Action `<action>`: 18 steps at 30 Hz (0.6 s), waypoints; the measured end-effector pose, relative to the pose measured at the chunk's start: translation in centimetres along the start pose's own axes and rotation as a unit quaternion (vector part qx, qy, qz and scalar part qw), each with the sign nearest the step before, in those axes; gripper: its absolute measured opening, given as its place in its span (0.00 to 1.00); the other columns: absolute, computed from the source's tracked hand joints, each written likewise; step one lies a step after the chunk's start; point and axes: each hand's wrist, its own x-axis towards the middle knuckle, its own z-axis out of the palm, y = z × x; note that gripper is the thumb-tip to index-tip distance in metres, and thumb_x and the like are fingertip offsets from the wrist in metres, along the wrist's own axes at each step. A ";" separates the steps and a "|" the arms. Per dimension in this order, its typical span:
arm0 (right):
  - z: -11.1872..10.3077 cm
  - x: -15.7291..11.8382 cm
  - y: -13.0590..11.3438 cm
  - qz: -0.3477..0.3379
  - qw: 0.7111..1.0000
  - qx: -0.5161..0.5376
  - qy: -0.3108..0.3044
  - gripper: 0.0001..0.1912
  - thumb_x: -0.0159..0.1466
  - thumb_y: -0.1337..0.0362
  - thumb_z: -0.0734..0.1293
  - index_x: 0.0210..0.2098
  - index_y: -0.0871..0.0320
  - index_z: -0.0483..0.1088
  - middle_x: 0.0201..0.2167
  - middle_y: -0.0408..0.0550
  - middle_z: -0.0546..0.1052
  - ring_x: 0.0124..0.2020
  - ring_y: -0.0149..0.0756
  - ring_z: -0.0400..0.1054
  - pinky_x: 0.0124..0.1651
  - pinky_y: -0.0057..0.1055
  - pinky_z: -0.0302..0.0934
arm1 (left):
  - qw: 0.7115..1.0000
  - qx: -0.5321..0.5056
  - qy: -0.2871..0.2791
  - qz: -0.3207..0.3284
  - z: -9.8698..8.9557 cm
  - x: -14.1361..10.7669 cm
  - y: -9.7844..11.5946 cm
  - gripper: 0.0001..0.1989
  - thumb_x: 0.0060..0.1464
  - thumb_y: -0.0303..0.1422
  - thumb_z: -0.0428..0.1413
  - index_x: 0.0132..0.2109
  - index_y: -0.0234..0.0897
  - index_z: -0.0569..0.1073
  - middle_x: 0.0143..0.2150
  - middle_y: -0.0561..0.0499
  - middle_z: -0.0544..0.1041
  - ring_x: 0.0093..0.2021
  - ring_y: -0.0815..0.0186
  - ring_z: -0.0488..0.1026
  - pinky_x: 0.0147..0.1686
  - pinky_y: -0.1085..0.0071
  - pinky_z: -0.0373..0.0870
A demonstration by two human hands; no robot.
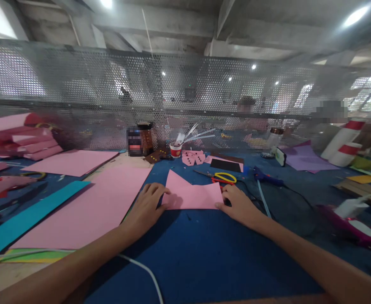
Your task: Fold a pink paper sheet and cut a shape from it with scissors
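L hand [150, 199]: half curled; L end of pink paper pc. [193, 197] held betw. thumb & fingers.

R hand [236, 200]: fingers bent, thumb set low; R end of same pc. held near its corner. Contact behind the paper hidden.

Pink paper pc.: 1 no., located betw. the hands, over the blue bench [188, 249]. Top edge dipped in a V, L peak taller; bottom edge straight. Whether rested flat or slightly raised: cannot be told. Likely to be creased or torn at the dip if the ends are pulled or pushed unevenly.

Scissors [225, 177]: 1 pr., yellow & red handles, placed just beyond the pc.'s R top corner. Could be knocked, or paper nicked, if the pc. is slid fwd.

Glue gun [267, 177]: 1 no., blue, beyond & R of R hand. Heat cannot be told; if hot, skin could be burnt by a careless reach.

Lg. pink sheet [106, 202]: partly covered by L forearm [77, 257]; could be crumpled by a sideways sweep.

White cable [149, 274]: passed under same forearm; could be snagged if the arm is drawn back.

Dotted pink pc. [193, 158], cup [175, 150]: placed farther out; cup could be tipped by an overlong reach.
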 end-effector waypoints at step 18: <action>-0.3 0.1 -0.4 0.008 1.000 0.002 -0.004 0.14 0.63 0.56 0.67 0.25 0.57 0.64 0.38 0.49 0.69 0.43 0.42 0.63 0.45 0.40 0.59 | 0.974 0.093 -0.143 0.147 -0.6 -2.6 2.9 0.29 0.64 0.49 0.44 0.69 0.52 0.51 0.70 0.50 0.57 0.66 0.50 0.57 0.64 0.48 0.49</action>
